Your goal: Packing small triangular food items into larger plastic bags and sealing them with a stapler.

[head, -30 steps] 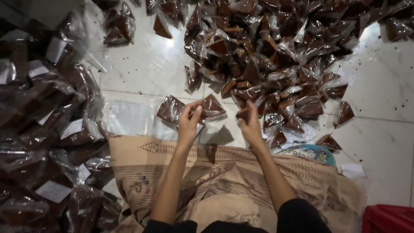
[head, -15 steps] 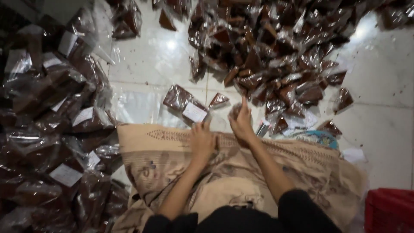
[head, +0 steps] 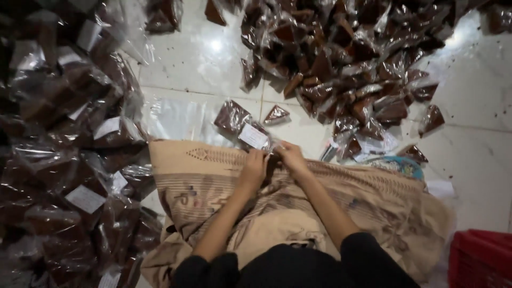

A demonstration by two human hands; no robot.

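Two hands, left hand (head: 255, 166) and right hand (head: 290, 154), pinch one labelled packet (head: 246, 129) at the cloth (head: 213, 181) edge on the floor (head: 192, 64), drawn nearer than before; two heaps unchanged.

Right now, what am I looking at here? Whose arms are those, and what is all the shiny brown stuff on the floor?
The picture comes from a camera worn on a person's head, looking down, so the arms are that person's own. The left hand and right hand meet over a clear plastic packet of brown stuff with a white label, and both seem to grip its near edge. A beige patterned cloth covers the lap. On the white tiled floor lie many more such packets: a heap of small ones ahead, and a pile of bigger labelled bags at the left. A red crate sits at the lower right.
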